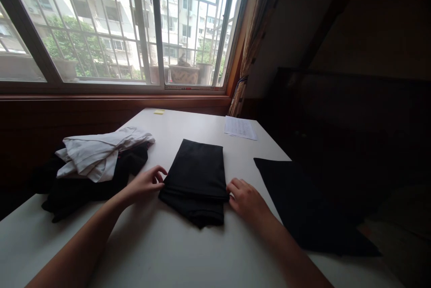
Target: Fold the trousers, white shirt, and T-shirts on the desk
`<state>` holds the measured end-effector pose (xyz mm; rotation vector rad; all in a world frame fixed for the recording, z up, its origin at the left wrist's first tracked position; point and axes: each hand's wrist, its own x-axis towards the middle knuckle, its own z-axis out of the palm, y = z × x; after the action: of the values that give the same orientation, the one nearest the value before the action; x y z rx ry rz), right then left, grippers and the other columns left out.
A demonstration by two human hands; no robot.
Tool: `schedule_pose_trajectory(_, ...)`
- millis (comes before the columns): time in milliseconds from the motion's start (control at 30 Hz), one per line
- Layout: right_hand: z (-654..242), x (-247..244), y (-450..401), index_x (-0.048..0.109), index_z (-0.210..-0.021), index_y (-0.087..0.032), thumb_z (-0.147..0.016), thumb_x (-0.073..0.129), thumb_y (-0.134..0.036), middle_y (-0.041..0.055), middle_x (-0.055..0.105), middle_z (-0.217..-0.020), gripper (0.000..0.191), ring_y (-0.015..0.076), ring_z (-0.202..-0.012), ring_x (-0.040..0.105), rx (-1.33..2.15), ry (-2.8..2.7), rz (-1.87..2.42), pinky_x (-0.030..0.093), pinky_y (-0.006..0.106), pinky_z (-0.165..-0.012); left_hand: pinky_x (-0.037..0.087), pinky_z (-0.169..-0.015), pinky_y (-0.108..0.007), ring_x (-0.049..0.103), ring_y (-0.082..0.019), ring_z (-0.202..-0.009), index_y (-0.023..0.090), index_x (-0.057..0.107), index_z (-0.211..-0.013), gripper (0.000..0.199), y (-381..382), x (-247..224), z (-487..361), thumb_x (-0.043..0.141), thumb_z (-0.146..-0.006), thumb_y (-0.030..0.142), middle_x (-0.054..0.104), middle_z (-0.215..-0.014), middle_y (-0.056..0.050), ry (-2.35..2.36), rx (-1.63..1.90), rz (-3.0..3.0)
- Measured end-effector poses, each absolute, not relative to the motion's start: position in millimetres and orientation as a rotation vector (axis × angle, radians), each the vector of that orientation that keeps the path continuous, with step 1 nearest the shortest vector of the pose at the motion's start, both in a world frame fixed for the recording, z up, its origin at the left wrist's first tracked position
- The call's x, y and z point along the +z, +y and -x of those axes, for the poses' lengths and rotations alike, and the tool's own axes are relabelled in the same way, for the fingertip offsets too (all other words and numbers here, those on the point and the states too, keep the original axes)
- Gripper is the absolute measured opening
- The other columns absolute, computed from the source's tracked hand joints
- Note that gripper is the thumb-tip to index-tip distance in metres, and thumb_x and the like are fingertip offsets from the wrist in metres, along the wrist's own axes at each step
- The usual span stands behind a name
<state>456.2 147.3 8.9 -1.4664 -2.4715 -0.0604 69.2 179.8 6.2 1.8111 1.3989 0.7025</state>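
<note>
A folded black garment (198, 167) lies on the white table in front of me, its lower edge uneven and sticking out below a fold line. At its left edge, my left hand (148, 183) pinches the corner of the fold between curved fingers and thumb. My right hand (244, 194) grips the opposite corner of the same fold, fingers bent and closed on the cloth. The kind of garment cannot be made out.
To the left, a white garment (97, 153) is heaped on dark clothes (81, 194). A flat black cloth (310, 207) lies along the table's right edge. Printed papers (240, 127) and a yellow sticky note (159, 111) lie at the back of the table (188, 120), below the window.
</note>
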Motion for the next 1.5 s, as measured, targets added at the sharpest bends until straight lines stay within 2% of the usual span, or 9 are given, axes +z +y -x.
schedule_pose_trajectory(167,-455.2,15.5,144.0,0.062,-0.097,-0.022,-0.089,0.051,-0.005,0.0032,0.062,-0.105,0.022,0.0167,-0.082,0.064,0.112,-2.358,1.432,0.050,0.029,-0.069,0.048,-0.063,-0.025,0.057,-0.014,-0.070,0.022,0.063,-0.121,0.040,171.9,9.3,-74.8,0.067,-0.083,0.034,0.060,-0.086,0.001,1.240,0.600,-1.939)
schedule_pose_trajectory(267,-446.8,18.1,138.3,0.063,-0.103,-0.022,-0.094,0.054,-0.012,0.0041,0.062,-0.107,0.015,0.0173,-0.085,0.064,0.163,-2.339,1.338,0.052,0.031,-0.074,0.052,-0.069,-0.027,0.059,-0.016,-0.080,0.024,0.064,-0.123,0.038,169.8,9.9,-72.0,0.066,-0.086,0.033,0.059,-0.098,-0.003,1.230,0.658,-2.098)
schedule_pose_trajectory(333,-443.4,17.3,136.2,0.065,-0.104,-0.022,-0.093,0.064,-0.019,0.0045,0.063,-0.106,0.012,0.0198,-0.091,0.064,0.157,-2.361,1.282,0.054,0.033,-0.080,0.053,-0.075,-0.028,0.060,-0.017,-0.087,0.024,0.066,-0.119,0.032,169.1,9.9,-68.8,0.065,-0.088,0.030,0.059,-0.106,-0.005,1.198,0.676,-2.225)
schedule_pose_trajectory(467,-442.6,13.0,136.9,0.068,-0.105,-0.024,-0.084,0.078,-0.018,0.0046,0.066,-0.105,0.023,0.0231,-0.097,0.062,0.096,-2.424,1.261,0.054,0.038,-0.086,0.054,-0.083,-0.031,0.061,-0.018,-0.092,0.025,0.068,-0.114,0.025,168.5,9.4,-65.3,0.062,-0.090,0.022,0.059,-0.111,-0.007,1.149,0.677,-2.393)
schedule_pose_trajectory(800,-441.1,11.1,139.6,0.067,-0.095,-0.023,-0.088,0.064,-0.008,0.0037,0.068,-0.098,0.018,0.0234,-0.095,0.061,-0.017,-2.422,1.267,0.052,0.040,-0.087,0.053,-0.079,-0.029,0.065,-0.018,-0.086,0.028,0.072,-0.112,0.028,169.1,9.2,-68.1,0.058,-0.091,0.018,0.062,-0.114,-0.008,1.219,0.624,-2.466)
schedule_pose_trajectory(933,-440.8,13.9,136.7,0.066,-0.094,-0.023,-0.086,0.063,-0.008,0.0044,0.067,-0.097,0.017,0.0236,-0.095,0.059,-0.006,-2.408,1.225,0.051,0.040,-0.088,0.052,-0.078,-0.028,0.065,-0.018,-0.085,0.027,0.075,-0.104,0.021,171.9,7.2,-69.2,0.057,-0.094,0.023,0.064,-0.109,-0.007,1.247,0.650,-2.476)
schedule_pose_trajectory(1100,-431.3,14.1,131.0,0.065,-0.096,-0.023,-0.089,0.069,-0.020,0.0056,0.066,-0.099,0.008,0.0249,-0.097,0.058,0.054,-2.394,1.202,0.051,0.042,-0.088,0.052,-0.077,-0.027,0.065,-0.016,-0.083,0.024,0.072,-0.100,0.019,171.9,8.2,-71.7,0.053,-0.098,0.023,0.064,-0.104,-0.007,1.205,0.688,-2.516)
schedule_pose_trajectory(1300,-416.1,5.0,130.7,0.066,-0.109,-0.024,-0.089,0.075,-0.021,0.0049,0.067,-0.104,0.023,0.0241,-0.095,0.061,0.048,-2.410,1.237,0.054,0.040,-0.084,0.051,-0.072,-0.025,0.063,-0.014,-0.077,0.022,0.067,-0.102,0.017,170.7,6.8,-74.1,0.051,-0.098,0.025,0.067,-0.094,-0.004,1.162,0.805,-2.409)
schedule_pose_trajectory(1500,-418.3,2.3,133.8,0.066,-0.104,-0.024,-0.090,0.073,-0.018,0.0038,0.066,-0.101,0.017,0.0229,-0.093,0.062,0.001,-2.422,1.253,0.055,0.038,-0.081,0.046,-0.063,-0.023,0.060,-0.014,-0.068,0.020,0.067,-0.095,0.015,173.0,3.6,-68.6,0.057,-0.093,0.031,0.070,-0.079,-0.001,1.099,0.588,-2.179)
